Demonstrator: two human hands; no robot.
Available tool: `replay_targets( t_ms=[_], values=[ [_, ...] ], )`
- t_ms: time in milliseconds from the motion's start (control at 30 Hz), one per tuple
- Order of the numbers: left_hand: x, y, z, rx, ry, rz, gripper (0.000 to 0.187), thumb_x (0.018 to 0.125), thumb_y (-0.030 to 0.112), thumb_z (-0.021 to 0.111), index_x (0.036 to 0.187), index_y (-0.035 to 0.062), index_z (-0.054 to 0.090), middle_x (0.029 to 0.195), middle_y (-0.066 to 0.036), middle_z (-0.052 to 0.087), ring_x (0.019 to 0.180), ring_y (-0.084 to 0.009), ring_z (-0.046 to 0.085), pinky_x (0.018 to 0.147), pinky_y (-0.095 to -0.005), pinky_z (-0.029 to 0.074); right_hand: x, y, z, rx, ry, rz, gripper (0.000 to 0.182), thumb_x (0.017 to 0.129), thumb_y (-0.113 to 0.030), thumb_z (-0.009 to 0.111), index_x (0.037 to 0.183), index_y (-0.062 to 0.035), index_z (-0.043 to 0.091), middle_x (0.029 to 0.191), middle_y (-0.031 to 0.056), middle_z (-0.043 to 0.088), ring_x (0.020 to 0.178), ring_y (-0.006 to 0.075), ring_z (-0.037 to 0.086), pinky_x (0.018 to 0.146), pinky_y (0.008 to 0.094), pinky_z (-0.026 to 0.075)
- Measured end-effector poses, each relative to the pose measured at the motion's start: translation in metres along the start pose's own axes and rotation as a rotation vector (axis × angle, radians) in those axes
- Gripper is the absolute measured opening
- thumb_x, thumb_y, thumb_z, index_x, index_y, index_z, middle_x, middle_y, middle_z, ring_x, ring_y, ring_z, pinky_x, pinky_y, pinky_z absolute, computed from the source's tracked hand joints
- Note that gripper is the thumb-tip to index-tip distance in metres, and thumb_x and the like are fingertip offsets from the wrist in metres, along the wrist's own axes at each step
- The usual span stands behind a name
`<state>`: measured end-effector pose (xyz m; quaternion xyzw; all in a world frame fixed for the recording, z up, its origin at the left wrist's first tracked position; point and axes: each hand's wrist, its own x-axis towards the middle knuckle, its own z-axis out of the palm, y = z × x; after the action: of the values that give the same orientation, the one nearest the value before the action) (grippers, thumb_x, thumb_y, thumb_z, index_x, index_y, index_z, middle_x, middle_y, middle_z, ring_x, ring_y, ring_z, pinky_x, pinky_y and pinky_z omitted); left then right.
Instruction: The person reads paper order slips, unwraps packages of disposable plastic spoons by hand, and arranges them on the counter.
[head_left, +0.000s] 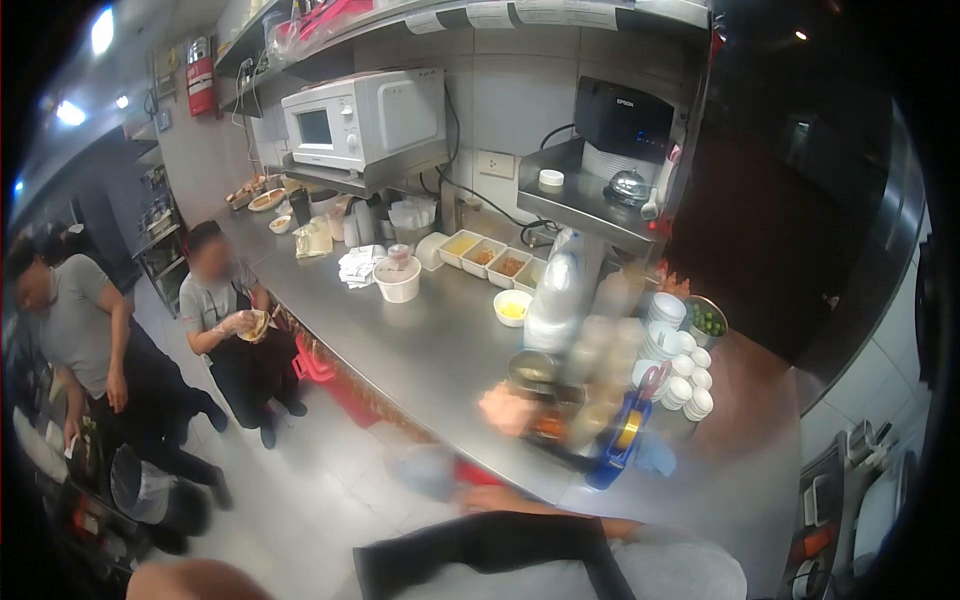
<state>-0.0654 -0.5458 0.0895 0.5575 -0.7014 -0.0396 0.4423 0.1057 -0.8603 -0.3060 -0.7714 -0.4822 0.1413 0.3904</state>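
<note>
My right forearm reaches across the black apron (480, 550) below the counter's front edge. At its end, my right hand (425, 472) is smeared by motion and seems to be in a clear plastic glove; its fingers cannot be made out. A blurred patch of bare skin, apparently part of my left arm (200, 580), shows at the bottom left, with the left hand out of frame. Nearest on the steel counter (420, 345) are a blurred pinkish-orange item (507, 410), a round metal container (532, 370) and a blue tape dispenser (610, 450) with yellow tape.
Stacked white cups (685, 385), a pot of green limes (708, 318), a lidded white tub (398, 278) and food trays (483, 257) stand on the counter. A microwave (365, 120) and a printer (625, 115) sit above. Two co-workers (225, 320) (90, 320) stand left.
</note>
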Motion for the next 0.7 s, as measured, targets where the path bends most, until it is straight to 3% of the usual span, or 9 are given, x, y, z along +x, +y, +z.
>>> replay_targets(
  t_ms=[67, 100, 133, 200, 333, 367, 467, 600, 700],
  values=[
    [-0.060, -0.070, 0.017, -0.161, 0.666, -0.527, 0.016, 0.085, 0.018, 0.056, 0.089, 0.0030, 0.058, 0.106, -0.016, 0.059, 0.102, -0.0274, 0.056, 0.088, -0.0436, 0.042, -0.004, -0.007, -0.009, -0.010, -0.026, 0.069, 0.021, 0.082, -0.026, 0.057, 0.092, -0.0078, 0.059, 0.090, 0.0096, 0.060, 0.092, 0.0265, 0.059, 0.079, 0.0345, 0.044],
    [-0.085, -0.115, 0.036, -0.277, 0.872, -0.726, 0.012, 0.085, 0.016, 0.058, 0.087, 0.0037, 0.057, 0.104, -0.016, 0.060, 0.100, -0.0277, 0.057, 0.086, -0.0417, 0.044, -0.006, -0.010, -0.014, 0.010, -0.044, 0.110, 0.021, 0.082, -0.025, 0.057, 0.094, -0.0076, 0.060, 0.092, 0.0097, 0.061, 0.093, 0.0263, 0.059, 0.080, 0.0340, 0.044],
    [-0.109, -0.173, 0.053, -0.308, 0.872, -0.716, 0.029, 0.088, 0.019, 0.056, 0.112, 0.0043, 0.053, 0.121, -0.016, 0.052, 0.110, -0.0250, 0.051, 0.095, -0.0392, 0.040, -0.009, -0.015, -0.017, 0.032, -0.064, 0.152, 0.022, 0.082, -0.025, 0.057, 0.095, -0.0073, 0.060, 0.093, 0.0098, 0.061, 0.094, 0.0261, 0.059, 0.081, 0.0335, 0.044],
    [-0.163, -0.244, 0.121, -0.359, 0.909, -1.015, 0.035, 0.085, 0.014, 0.059, 0.118, 0.0067, 0.052, 0.123, -0.013, 0.052, 0.111, -0.0227, 0.050, 0.098, -0.0390, 0.036, -0.015, -0.027, -0.024, 0.287, -0.043, 0.288, 0.025, 0.082, -0.024, 0.058, 0.101, -0.0070, 0.059, 0.099, 0.0104, 0.061, 0.097, 0.0259, 0.058, 0.084, 0.0326, 0.044],
    [-0.186, -0.298, 0.197, -0.327, 0.718, -1.300, 0.036, 0.086, 0.018, 0.056, 0.120, 0.0067, 0.052, 0.122, -0.012, 0.054, 0.113, -0.0226, 0.050, 0.098, -0.0399, 0.036, -0.022, -0.054, -0.044, 0.360, -0.019, 0.367, 0.033, 0.083, -0.022, 0.059, 0.112, -0.0067, 0.057, 0.108, 0.0120, 0.059, 0.103, 0.0261, 0.057, 0.089, 0.0320, 0.043],
    [-0.185, -0.302, 0.202, -0.277, 0.645, -1.318, 0.036, 0.086, 0.019, 0.056, 0.120, 0.0066, 0.052, 0.122, -0.011, 0.054, 0.113, -0.0226, 0.050, 0.098, -0.0401, 0.036, -0.022, -0.060, -0.051, 0.031, -0.050, 0.262, 0.038, 0.083, -0.024, 0.059, 0.117, -0.0078, 0.054, 0.110, 0.0136, 0.057, 0.105, 0.0274, 0.056, 0.089, 0.0337, 0.043],
    [-0.182, -0.319, 0.202, -0.030, 0.374, -1.275, 0.037, 0.087, 0.022, 0.054, 0.121, 0.0066, 0.052, 0.121, -0.010, 0.055, 0.114, -0.0225, 0.050, 0.098, -0.0408, 0.036, -0.012, -0.095, -0.070, -0.105, -0.140, 0.212, 0.040, 0.084, -0.016, 0.052, 0.123, -0.0075, 0.051, 0.118, 0.0134, 0.054, 0.112, 0.0282, 0.050, 0.098, 0.0362, 0.038],
    [-0.175, -0.355, 0.203, 0.295, -0.027, -1.172, 0.040, 0.088, 0.027, 0.052, 0.122, 0.0065, 0.052, 0.120, -0.009, 0.056, 0.115, -0.0225, 0.050, 0.098, -0.0416, 0.036, 0.002, -0.089, -0.057, -0.192, -0.204, 0.024, 0.044, 0.084, -0.017, 0.052, 0.126, -0.0085, 0.048, 0.122, 0.0142, 0.050, 0.112, 0.0282, 0.049, 0.098, 0.0379, 0.038],
    [-0.168, -0.386, 0.210, 0.443, -0.336, -1.103, 0.041, 0.089, 0.030, 0.050, 0.123, 0.0064, 0.052, 0.119, -0.008, 0.058, 0.116, -0.0224, 0.049, 0.098, -0.0423, 0.035, 0.010, -0.086, -0.051, -0.185, -0.253, 0.031, 0.043, 0.086, -0.017, 0.050, 0.128, -0.0082, 0.046, 0.123, 0.0137, 0.051, 0.112, 0.0282, 0.049, 0.097, 0.0379, 0.039]
  ],
)
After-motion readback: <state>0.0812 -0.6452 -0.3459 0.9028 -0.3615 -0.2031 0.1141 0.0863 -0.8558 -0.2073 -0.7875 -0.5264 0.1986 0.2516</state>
